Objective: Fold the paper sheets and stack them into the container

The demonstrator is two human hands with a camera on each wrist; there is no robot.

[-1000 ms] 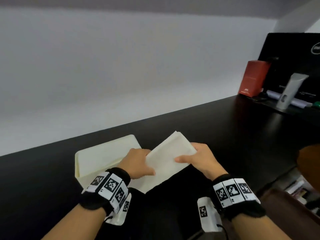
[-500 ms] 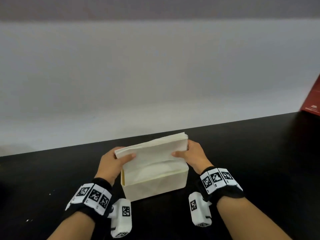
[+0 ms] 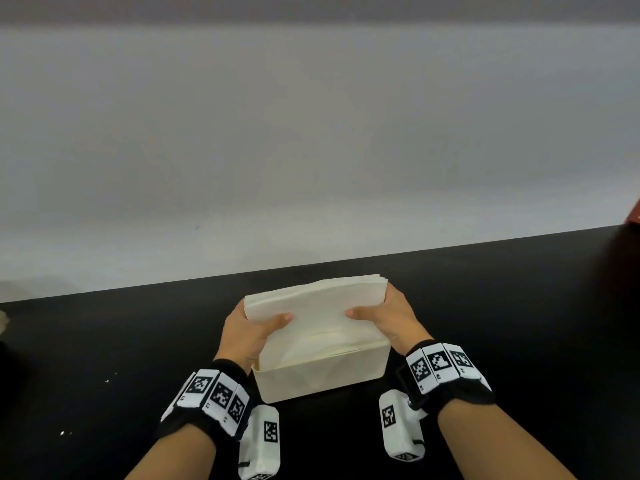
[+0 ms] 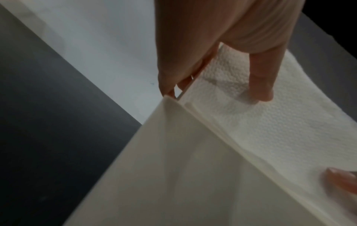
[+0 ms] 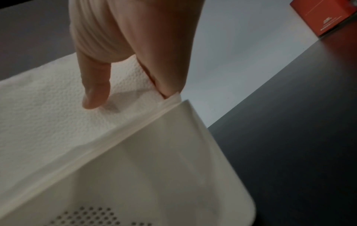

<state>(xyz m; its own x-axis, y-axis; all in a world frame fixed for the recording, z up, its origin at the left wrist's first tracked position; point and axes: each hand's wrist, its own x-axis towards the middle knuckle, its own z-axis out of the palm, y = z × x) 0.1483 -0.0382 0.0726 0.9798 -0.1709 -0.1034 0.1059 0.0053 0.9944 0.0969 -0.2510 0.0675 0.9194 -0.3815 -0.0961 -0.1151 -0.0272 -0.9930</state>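
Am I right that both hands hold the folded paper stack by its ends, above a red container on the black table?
Not quite: the container is cream, not red, as the head view shows. The rest holds: the left hand and right hand hold the folded paper stack by its ends above it, on the black table.

Black tabletop; grey wall; red box at far right.

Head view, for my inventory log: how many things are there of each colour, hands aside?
Cream: 2, the folded paper stack and the container.
Black: 1, the table.
Red: 1, the box.
Total: 4.
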